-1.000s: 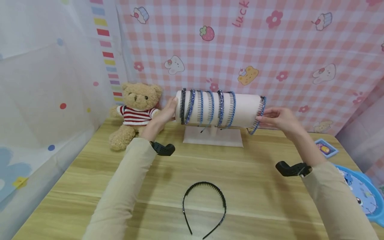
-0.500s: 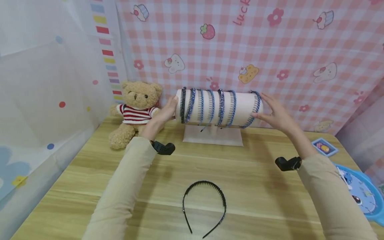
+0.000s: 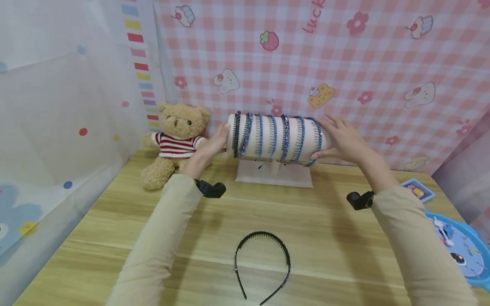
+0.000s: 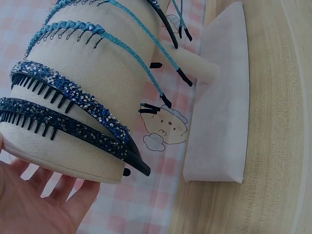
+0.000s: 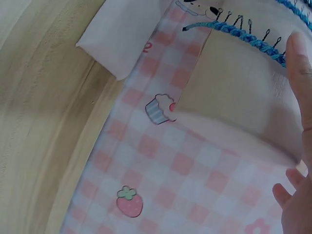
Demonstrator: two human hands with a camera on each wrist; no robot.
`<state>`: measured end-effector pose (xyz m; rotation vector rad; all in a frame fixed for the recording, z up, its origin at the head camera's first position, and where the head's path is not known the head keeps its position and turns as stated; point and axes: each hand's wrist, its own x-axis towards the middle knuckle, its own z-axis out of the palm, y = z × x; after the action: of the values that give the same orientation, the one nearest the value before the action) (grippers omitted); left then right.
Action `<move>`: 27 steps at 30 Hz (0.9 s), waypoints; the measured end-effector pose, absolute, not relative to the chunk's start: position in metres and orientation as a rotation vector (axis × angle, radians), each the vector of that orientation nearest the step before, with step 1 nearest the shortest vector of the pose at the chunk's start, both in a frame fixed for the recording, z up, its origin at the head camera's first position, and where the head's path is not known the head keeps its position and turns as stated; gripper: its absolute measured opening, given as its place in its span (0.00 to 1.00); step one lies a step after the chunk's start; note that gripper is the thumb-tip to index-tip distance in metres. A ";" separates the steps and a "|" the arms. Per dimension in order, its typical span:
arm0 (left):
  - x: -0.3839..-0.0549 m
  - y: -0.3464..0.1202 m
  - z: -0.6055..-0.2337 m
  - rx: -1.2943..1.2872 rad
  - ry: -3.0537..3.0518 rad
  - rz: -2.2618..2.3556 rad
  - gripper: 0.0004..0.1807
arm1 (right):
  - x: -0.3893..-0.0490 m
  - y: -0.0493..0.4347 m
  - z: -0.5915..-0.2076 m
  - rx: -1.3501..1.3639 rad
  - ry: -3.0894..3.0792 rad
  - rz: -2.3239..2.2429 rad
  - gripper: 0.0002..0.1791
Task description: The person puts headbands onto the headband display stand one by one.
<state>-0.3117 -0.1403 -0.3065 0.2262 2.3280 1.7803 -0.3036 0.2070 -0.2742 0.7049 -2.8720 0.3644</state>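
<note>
A pale horizontal headband stand [image 3: 292, 146] bears several black and blue comb headbands. My left hand [image 3: 218, 140] holds its left end, thumb in front; in the left wrist view the fingers [image 4: 73, 200] reach behind the end. Around the right part of the roll, my right hand [image 3: 344, 138] is spread with fairly straight fingers. Its thumb [image 5: 297, 53] lies against the rightmost headband, a blue braided one [image 5: 243, 35], which sits close beside its neighbour. A loose black headband [image 3: 262, 233] lies on the table in front.
A teddy bear [image 3: 178, 127] in a striped top sits left of the stand. At the right lie a small blue-framed picture [image 3: 421, 190] and a round blue-rimmed piece like a clock [image 3: 465, 250]. A pink checked cloth [image 3: 291, 63] hangs close behind.
The rightmost headband has slid left from the roll's right end toward the others. My right hand has moved left with it, from a pinch to spread fingers. The left hand has stayed put.
</note>
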 end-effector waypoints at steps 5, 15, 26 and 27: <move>-0.311 -0.142 -0.306 0.228 2.346 1.761 0.32 | -0.304 0.197 -0.270 0.717 -2.868 0.300 0.56; -0.312 -0.139 -0.308 0.227 2.303 1.819 0.30 | -0.289 0.189 -0.281 0.747 -2.720 0.377 0.61; -0.310 -0.142 -0.306 0.227 2.331 1.778 0.32 | -0.247 0.133 -0.333 1.482 -2.286 0.553 0.19; -0.311 -0.141 -0.306 0.227 2.329 1.782 0.32 | -0.242 0.127 -0.339 1.528 -2.405 0.565 0.19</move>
<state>-0.3106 -0.1414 -0.3057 0.2274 2.3293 1.7816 -0.2420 0.1274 -0.3391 1.5283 -2.4046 0.5652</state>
